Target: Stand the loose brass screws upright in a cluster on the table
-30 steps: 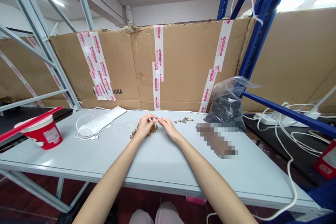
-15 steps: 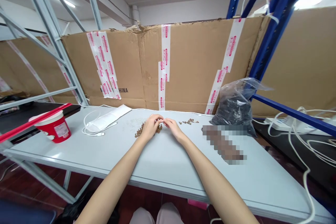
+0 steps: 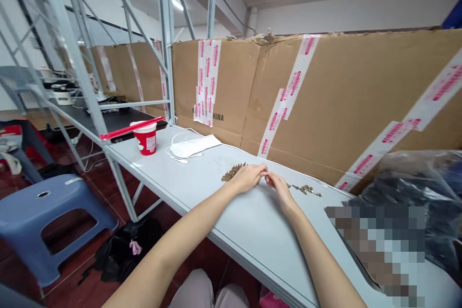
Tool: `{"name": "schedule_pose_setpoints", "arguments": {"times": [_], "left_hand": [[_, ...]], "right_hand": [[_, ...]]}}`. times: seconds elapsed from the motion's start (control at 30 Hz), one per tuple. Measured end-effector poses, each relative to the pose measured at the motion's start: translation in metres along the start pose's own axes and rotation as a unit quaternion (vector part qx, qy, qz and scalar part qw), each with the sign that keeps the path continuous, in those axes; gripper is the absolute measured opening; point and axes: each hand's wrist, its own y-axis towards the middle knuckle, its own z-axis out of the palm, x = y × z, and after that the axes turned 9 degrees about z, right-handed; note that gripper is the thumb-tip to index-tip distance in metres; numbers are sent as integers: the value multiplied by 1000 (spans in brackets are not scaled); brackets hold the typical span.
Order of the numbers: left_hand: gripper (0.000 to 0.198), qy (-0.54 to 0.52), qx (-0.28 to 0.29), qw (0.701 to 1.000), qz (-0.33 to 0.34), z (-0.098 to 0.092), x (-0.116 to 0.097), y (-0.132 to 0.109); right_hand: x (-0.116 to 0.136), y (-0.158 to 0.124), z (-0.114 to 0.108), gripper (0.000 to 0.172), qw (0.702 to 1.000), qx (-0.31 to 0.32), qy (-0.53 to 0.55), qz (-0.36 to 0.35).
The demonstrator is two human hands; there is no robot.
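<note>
A long white desk (image 3: 252,236) stood against a wall of taped cardboard (image 3: 346,91), with pale metal shelving (image 3: 166,43) at its left end and a blue stool (image 3: 54,231) on the floor beyond its near left edge. Near the far left corner of the desk stood a red cup (image 3: 146,143) with a red stick (image 3: 132,128) across its top, and just beside it lay a white pouch (image 3: 195,146) and a white cable (image 3: 176,153). A plastic bag (image 3: 415,192) of dark material sat towards the right end, behind a blurred patch (image 3: 378,250). Near the middle of the far edge, a brown heap (image 3: 233,172) lay just beyond the left hand (image 3: 247,178), while a thin brown scatter (image 3: 305,189) lay just beyond the right hand (image 3: 278,186). The fingers of both hands were curled into a narrow pinch, their fingertips (image 3: 260,170) almost meeting above the desk; whether they held a piece was too small to tell. For fine work like this, the low wrists and closely matched fingertips looked well placed for steady control.
</note>
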Motion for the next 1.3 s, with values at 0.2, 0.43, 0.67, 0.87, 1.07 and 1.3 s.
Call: {"name": "schedule_pose_setpoints", "arguments": {"times": [0.2,0.43,0.67,0.87,1.07,1.3], "left_hand": [[31,30,14,999,-9,0,2,0],[34,47,-48,996,-58,-2,8,2],[15,151,-76,961,-220,-24,46,-8],[17,196,26,920,-337,-30,68,-23],[15,215,61,906,-359,-28,71,-24],[22,204,61,905,-369,-29,70,-23]], "right_hand": [[-4,4,1,37,1000,8,-10,1],[-2,0,-16,40,946,-117,-301,-2],[-19,-7,-36,29,742,-221,-632,36],[-10,-9,-18,23,799,-202,-567,8],[-5,-13,12,18,889,-104,-442,-52],[-10,-13,11,15,892,-90,-437,-67]]}}
